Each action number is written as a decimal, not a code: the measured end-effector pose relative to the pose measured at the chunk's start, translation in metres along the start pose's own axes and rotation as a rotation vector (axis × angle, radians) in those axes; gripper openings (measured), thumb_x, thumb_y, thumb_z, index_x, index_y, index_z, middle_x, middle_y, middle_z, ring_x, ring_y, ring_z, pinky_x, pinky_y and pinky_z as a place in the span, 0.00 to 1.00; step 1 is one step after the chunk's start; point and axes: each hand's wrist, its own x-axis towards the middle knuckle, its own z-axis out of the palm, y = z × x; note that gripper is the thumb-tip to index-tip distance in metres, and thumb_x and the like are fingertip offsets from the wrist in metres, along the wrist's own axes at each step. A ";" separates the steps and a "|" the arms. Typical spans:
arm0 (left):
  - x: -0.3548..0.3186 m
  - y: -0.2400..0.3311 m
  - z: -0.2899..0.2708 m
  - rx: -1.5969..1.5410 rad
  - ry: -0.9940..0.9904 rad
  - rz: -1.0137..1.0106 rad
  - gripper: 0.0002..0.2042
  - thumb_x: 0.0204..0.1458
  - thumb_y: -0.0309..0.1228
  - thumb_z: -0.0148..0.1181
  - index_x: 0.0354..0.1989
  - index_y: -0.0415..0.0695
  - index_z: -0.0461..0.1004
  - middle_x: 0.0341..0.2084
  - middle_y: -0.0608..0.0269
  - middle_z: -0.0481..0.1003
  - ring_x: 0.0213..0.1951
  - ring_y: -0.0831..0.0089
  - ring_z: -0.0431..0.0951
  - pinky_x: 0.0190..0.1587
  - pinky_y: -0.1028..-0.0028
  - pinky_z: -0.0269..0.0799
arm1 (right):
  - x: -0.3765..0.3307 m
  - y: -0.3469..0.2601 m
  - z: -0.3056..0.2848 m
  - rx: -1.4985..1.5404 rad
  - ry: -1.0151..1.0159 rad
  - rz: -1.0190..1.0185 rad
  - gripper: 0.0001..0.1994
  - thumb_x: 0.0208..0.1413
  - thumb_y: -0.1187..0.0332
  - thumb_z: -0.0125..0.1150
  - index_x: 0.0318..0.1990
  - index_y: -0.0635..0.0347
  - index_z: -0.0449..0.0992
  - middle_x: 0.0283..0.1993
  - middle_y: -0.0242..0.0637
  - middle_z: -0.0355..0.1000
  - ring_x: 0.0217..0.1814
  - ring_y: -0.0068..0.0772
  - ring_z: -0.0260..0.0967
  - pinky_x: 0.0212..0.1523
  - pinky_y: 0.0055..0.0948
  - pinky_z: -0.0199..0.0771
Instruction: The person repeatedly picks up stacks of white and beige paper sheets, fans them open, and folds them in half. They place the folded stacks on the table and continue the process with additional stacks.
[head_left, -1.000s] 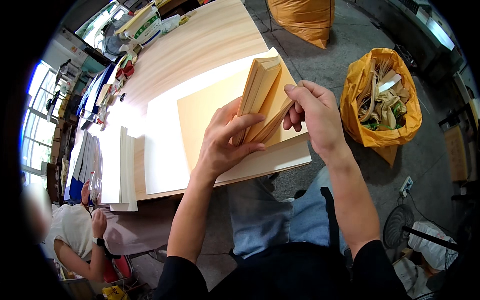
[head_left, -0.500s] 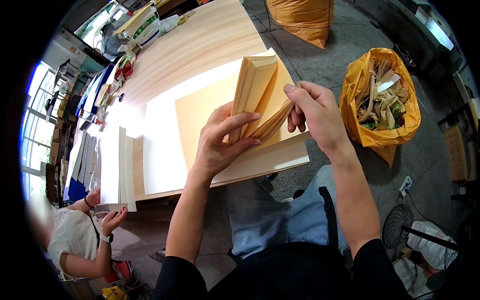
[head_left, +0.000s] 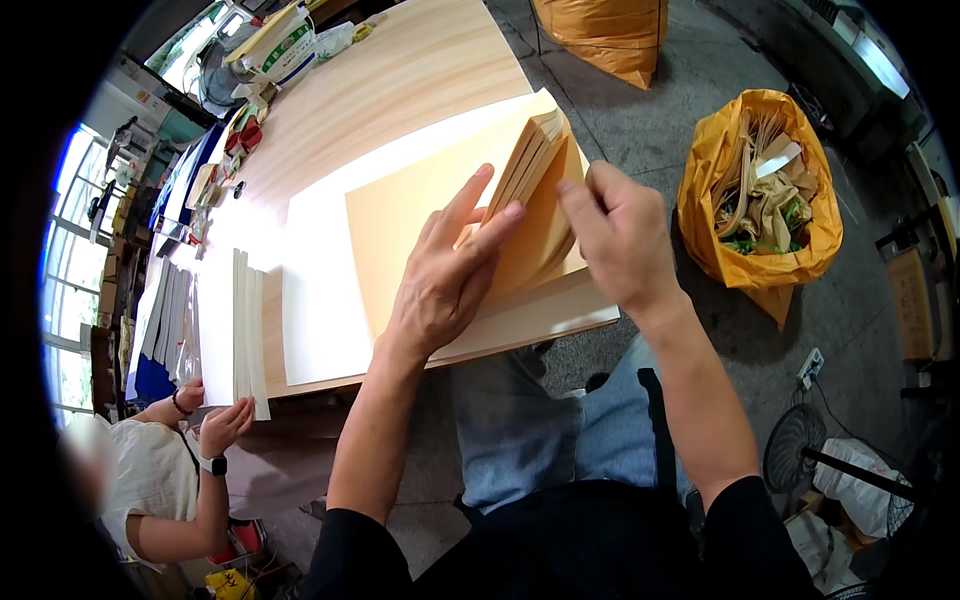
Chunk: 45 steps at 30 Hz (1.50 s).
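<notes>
A bundle of folded cream paper sheets (head_left: 535, 150) stands tilted over the table edge, its layered edges showing at the top. My left hand (head_left: 445, 265) lies along the bundle's left side, fingers stretched and apart. At the right side my right hand (head_left: 630, 240) is closed, thumb and fingers at the sheets' edge; its fingertips are partly hidden and slightly blurred. Beneath lies a large flat cream sheet (head_left: 395, 220) on top of a broad white sheet (head_left: 315, 300).
The wooden table (head_left: 430, 60) reaches away to the far left. At the left, a person (head_left: 150, 470) handles a white paper stack (head_left: 250, 330). An orange sack of scraps (head_left: 700, 240) stands on the floor to the right, with a black fan (head_left: 795, 445) nearer me.
The bundle has tipped to the right and its fanned sheets have come together. My left fingers have loosened and straightened. The other person's hand has closed on the white stack's lower edge.
</notes>
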 end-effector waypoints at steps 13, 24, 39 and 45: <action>0.000 -0.003 -0.002 -0.042 -0.012 -0.059 0.28 0.32 0.26 0.78 0.48 0.56 0.80 0.58 0.55 0.71 0.56 0.55 0.73 0.55 0.59 0.74 | 0.010 -0.012 -0.013 0.715 -0.195 0.485 0.18 0.63 0.61 0.57 0.21 0.54 0.67 0.17 0.29 0.67 0.19 0.23 0.70 0.19 0.19 0.60; 0.000 0.004 -0.003 0.073 -0.015 0.018 0.23 0.52 0.20 0.59 0.56 0.59 0.78 0.63 0.51 0.67 0.52 0.51 0.74 0.54 0.60 0.72 | 0.002 0.000 -0.009 0.351 -0.130 0.235 0.18 0.64 0.61 0.55 0.22 0.56 0.69 0.17 0.30 0.68 0.19 0.22 0.70 0.19 0.19 0.60; 0.000 -0.001 -0.003 0.063 -0.034 -0.004 0.27 0.31 0.29 0.79 0.46 0.56 0.81 0.59 0.57 0.71 0.53 0.53 0.74 0.53 0.60 0.74 | 0.006 -0.003 -0.016 0.821 -0.195 0.445 0.16 0.64 0.63 0.55 0.23 0.56 0.70 0.19 0.30 0.70 0.21 0.22 0.71 0.22 0.20 0.63; 0.001 -0.002 -0.003 0.027 -0.027 -0.036 0.25 0.33 0.29 0.78 0.46 0.56 0.81 0.57 0.56 0.72 0.54 0.55 0.74 0.53 0.60 0.73 | 0.007 -0.002 -0.019 0.814 -0.201 0.451 0.16 0.64 0.64 0.55 0.23 0.56 0.69 0.18 0.28 0.69 0.21 0.21 0.70 0.22 0.20 0.63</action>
